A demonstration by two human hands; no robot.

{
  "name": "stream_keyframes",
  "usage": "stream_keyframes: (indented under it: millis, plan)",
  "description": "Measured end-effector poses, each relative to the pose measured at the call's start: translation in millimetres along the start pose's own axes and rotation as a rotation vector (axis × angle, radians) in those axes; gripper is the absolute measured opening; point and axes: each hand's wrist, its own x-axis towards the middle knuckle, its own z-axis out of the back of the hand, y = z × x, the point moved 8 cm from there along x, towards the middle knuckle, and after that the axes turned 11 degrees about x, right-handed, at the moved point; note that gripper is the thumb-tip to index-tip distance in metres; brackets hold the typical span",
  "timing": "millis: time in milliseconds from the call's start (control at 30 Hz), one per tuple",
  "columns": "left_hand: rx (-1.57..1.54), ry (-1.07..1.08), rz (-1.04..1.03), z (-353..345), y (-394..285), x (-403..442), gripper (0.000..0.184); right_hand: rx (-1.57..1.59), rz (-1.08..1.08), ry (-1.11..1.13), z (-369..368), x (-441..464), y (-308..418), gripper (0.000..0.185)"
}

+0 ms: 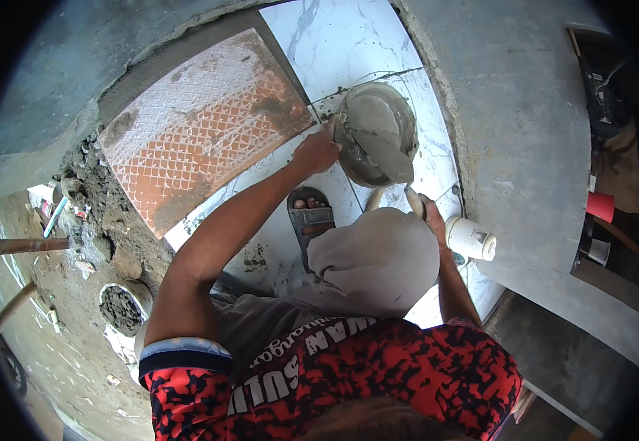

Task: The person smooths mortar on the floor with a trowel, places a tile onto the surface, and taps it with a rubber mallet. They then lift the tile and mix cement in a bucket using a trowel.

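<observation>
My left hand (318, 152) grips the near left side of a round bucket (348, 163) holding wet grey cement (372, 117). The bucket stands on white marbled floor tiles (345, 33). In my right hand (431, 215), partly hidden behind my knee, is the handle of a trowel (389, 158); its cement-coated blade reaches over the bucket's near right part. A second pale handle-like piece (374, 198) shows between the bucket and my knee. Left of the bucket lies a tile with its ridged orange back up (217, 140), smeared with grey and white.
A white plastic container (470, 238) lies near my right forearm. Rubble (106, 202) and a bucket of dark mix (143, 294) are at the left. A raised grey ledge (521, 162) runs along the right, with a red cup (600, 207) beyond.
</observation>
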Motion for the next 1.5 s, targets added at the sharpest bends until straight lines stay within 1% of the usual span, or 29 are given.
stream_keyframes:
  millis: [33,67,100,133,200,300,367,433,467,533,667,767,800,867,900,967,1000,1033,1067,1100,1167,1200,1233,1267,1300,1367,1400,1433,1500]
  plan:
    - [-0.064,0.040,0.021,-2,-1,-1,0.052,0.074,-0.070,-0.029,-15,-8,-20,0.043]
    - [-0.059,0.052,0.021,-8,3,2,0.052,0.177,-0.174,-0.065,-33,-17,-48,0.046]
    - [-0.094,0.021,0.010,-10,8,6,0.049,0.182,-0.190,-0.069,-54,-24,-68,0.046]
    - [-0.130,-0.010,-0.001,-13,12,9,0.047,0.366,-0.294,-0.088,-75,-28,-96,0.046]
    - [-0.137,-0.005,-0.002,-15,14,10,0.043,0.557,-0.408,-0.117,-110,-27,-134,0.047]
    - [-0.111,-0.042,-0.011,-12,11,7,0.034,0.537,-0.396,-0.184,-124,-25,-137,0.044]
    - [-0.008,-0.083,-0.053,-6,4,4,0.025,0.509,-0.408,-0.129,-127,-32,-141,0.043]
    - [-0.012,-0.089,-0.036,-4,2,1,0.025,0.513,-0.373,-0.105,-131,-41,-152,0.044]
    - [-0.066,-0.069,-0.001,-5,5,1,0.028,0.761,-0.416,-0.060,-133,-48,-144,0.044]
    - [-0.121,-0.049,0.036,-5,8,2,0.031,0.226,-0.207,-0.069,-96,-51,-95,0.046]
    - [-0.159,-0.016,0.020,-5,5,2,0.031,0.323,-0.276,0.037,-102,-84,-112,0.048]
    - [-0.121,-0.027,-0.011,-6,7,4,0.028,0.204,-0.372,-0.018,-98,-129,-145,0.050]
    - [-0.066,-0.055,-0.052,-6,5,5,0.025,0.390,-0.518,-0.037,-95,-148,-170,0.051]
    - [-0.068,-0.061,-0.047,-10,9,6,0.025,0.334,-0.503,-0.033,-67,-165,-171,0.053]
    - [-0.069,-0.065,-0.035,-9,11,7,0.026,0.091,-0.339,-0.008,-41,-162,-146,0.054]
    - [-0.073,-0.077,-0.040,-7,12,9,0.026,0.054,-0.303,-0.082,-2,-158,-121,0.055]
    - [-0.071,-0.073,-0.053,-8,11,7,0.026,0.040,-0.205,-0.112,21,-141,-91,0.052]
    - [-0.068,-0.070,-0.053,-6,9,4,0.026,0.266,-0.300,-0.074,39,-120,-58,0.047]
    - [-0.114,-0.024,-0.030,-4,6,1,0.027,0.187,-0.318,-0.025,59,-95,-21,0.044]
    - [-0.160,0.021,-0.010,-3,3,-1,0.029,0.223,-0.368,0.033,69,-82,-11,0.045]
    - [-0.216,0.030,-0.019,-2,6,-1,0.031,0.058,-0.355,0.203,90,-51,38,0.048]
    - [-0.276,0.047,-0.018,-2,10,-1,0.034,0.055,-0.348,0.201,98,-42,51,0.048]
    - [-0.277,0.039,-0.019,4,13,-2,0.034,-0.077,-0.304,0.272,100,-34,63,0.048]
    - [-0.242,0.046,-0.040,11,13,-4,0.037,-0.209,-0.258,0.344,100,-27,70,0.049]
    - [-0.206,0.056,-0.060,17,14,-6,0.041,-0.209,-0.253,0.344,103,-21,72,0.049]
    - [-0.127,0.027,-0.069,47,9,-13,0.042,-0.362,-0.271,0.549,97,-12,77,0.048]
    - [-0.050,0.005,-0.082,62,4,-19,0.043,-0.392,-0.402,0.581,101,-6,83,0.048]
    - [-0.051,0.005,-0.083,74,2,-23,0.043,-0.394,-0.403,0.581,99,3,83,0.048]
    - [0.278,-0.075,-0.203,104,-8,-32,0.053,-0.612,-0.252,0.560,97,27,87,0.048]
